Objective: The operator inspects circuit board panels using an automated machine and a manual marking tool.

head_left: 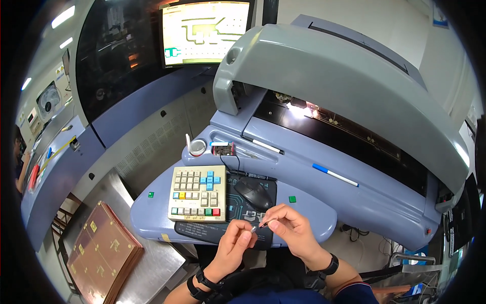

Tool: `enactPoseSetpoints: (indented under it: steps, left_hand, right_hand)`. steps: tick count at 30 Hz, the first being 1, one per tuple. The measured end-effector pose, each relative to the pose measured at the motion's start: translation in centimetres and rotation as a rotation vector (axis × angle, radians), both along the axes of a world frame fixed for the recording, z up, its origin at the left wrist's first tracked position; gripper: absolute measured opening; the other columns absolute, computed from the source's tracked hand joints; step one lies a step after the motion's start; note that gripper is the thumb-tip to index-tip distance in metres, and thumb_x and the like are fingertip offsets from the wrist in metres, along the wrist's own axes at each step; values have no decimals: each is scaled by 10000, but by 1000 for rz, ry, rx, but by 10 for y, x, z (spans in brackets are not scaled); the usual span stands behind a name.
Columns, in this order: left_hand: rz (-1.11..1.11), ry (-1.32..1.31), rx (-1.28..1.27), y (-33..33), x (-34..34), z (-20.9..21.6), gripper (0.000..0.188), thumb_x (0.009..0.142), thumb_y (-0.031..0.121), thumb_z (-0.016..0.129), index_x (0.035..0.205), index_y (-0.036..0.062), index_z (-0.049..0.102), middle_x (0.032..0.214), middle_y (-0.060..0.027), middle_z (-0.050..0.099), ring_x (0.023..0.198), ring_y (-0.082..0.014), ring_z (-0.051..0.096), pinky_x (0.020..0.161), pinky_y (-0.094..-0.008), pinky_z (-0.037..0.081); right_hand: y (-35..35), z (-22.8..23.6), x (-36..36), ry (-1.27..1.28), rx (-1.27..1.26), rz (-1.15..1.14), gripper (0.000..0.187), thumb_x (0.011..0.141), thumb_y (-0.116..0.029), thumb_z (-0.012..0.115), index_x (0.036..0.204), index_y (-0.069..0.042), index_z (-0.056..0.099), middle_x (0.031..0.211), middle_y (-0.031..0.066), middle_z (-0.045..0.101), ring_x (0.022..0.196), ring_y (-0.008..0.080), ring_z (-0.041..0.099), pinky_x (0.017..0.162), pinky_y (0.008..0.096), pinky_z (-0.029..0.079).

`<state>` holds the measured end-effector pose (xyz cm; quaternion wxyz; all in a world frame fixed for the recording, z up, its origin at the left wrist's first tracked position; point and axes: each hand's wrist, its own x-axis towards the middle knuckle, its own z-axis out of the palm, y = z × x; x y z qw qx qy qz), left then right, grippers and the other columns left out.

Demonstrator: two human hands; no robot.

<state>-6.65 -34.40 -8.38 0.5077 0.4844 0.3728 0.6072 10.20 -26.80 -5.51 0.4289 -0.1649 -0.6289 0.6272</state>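
Note:
Above the front edge of the machine's rounded ledge, both of my hands are close together. My left hand (234,247) is closed in a pinch on a small silvery piece (253,229), too small to name. Just right of it, my right hand (292,229) pinches a small thin dark piece (262,224) between thumb and fingers. The two pieces are nearly touching; whether they meet, I cannot tell. Beneath my fingers lies a dark printed mouse pad (202,231) with a black mouse (253,193) on it. A beige keypad (195,202) with coloured keys sits to the left.
A grey-blue machine cover (324,76) arches at the back right, with a bright light under it. A lit monitor (205,33) stands behind. Two markers, a blue-capped one (335,175) among them, lie on the ledge. Stacked copper-coloured panels (101,253) rest on a metal table at left.

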Motion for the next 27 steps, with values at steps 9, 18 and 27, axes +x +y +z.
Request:
enactPoseSetpoints:
  steps: [9,18,27]
  left_hand:
    - [74,192,81,-3,-3,-7,160,965,96,553,1061,47,435,928,-48,559,810,-89,536,737,-228,442]
    - [111,272,113,-5,-3,-8,182,954,83,575,1063,31,440,949,-54,568,841,-89,564,760,-222,461]
    - [-40,162,53,-3,-7,-1,160,967,119,565,1046,31,457,915,-59,585,815,-108,576,755,-254,476]
  right_hand:
    - [-4,6,3,47,-176,85,74,977,-81,532,984,-8,533,1089,97,548,1041,137,558,934,300,443]
    - [-4,5,3,49,-130,104,37,967,-46,530,972,-9,528,1081,101,547,1028,155,573,915,310,460]
    - [0,10,9,-36,-65,107,64,965,-82,551,966,-19,536,1046,97,583,1009,152,575,894,307,459]
